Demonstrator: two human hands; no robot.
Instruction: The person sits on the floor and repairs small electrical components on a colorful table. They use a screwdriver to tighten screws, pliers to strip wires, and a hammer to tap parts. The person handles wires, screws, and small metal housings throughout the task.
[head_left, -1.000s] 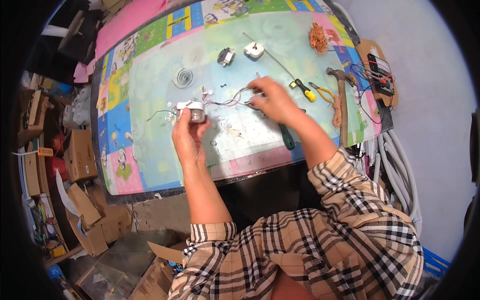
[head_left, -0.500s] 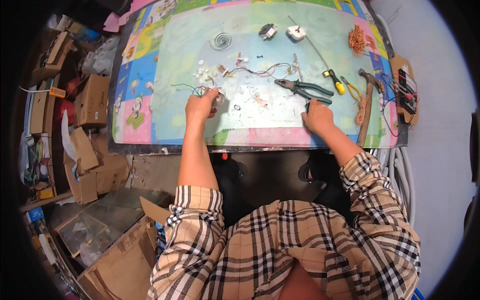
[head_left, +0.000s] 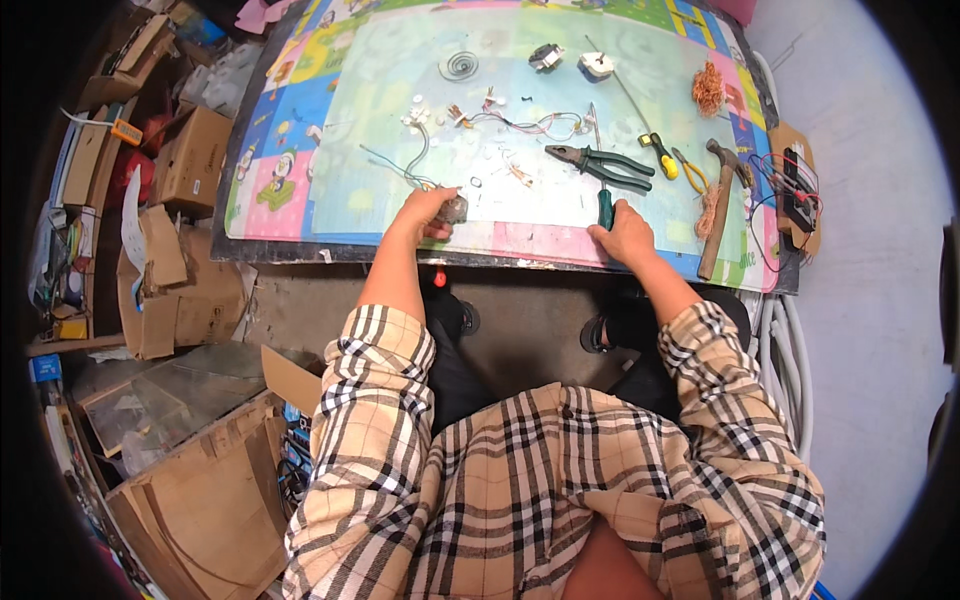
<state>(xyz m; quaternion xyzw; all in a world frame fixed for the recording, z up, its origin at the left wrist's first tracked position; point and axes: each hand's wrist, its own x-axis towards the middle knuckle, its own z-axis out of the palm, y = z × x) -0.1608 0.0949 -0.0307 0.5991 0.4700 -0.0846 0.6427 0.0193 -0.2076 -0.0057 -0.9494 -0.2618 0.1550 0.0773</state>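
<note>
My left hand (head_left: 424, 212) is closed around a small greyish component (head_left: 454, 207) with green and blue wires, at the mat's near edge. My right hand (head_left: 623, 235) grips a screwdriver by its dark green handle (head_left: 606, 208), its shaft pointing away from me. Just beyond lie large green-handled pliers (head_left: 620, 176). A wire harness (head_left: 520, 127), white plastic bits (head_left: 414, 117) and small scraps are spread between my hands.
On the patterned mat (head_left: 380, 70) are a coiled spring (head_left: 459, 66), two blocky parts (head_left: 596, 66), copper wire (head_left: 707, 90), a yellow screwdriver (head_left: 665, 160), small pliers (head_left: 691, 175) and a hammer (head_left: 716, 220). Cardboard boxes (head_left: 190, 155) crowd the left; grey tubes (head_left: 785, 375) stand right.
My right hand has left the wires and moved down to the green screwdriver handle. My left hand has turned and lowered the component, whose white top no longer shows. The view has shifted.
</note>
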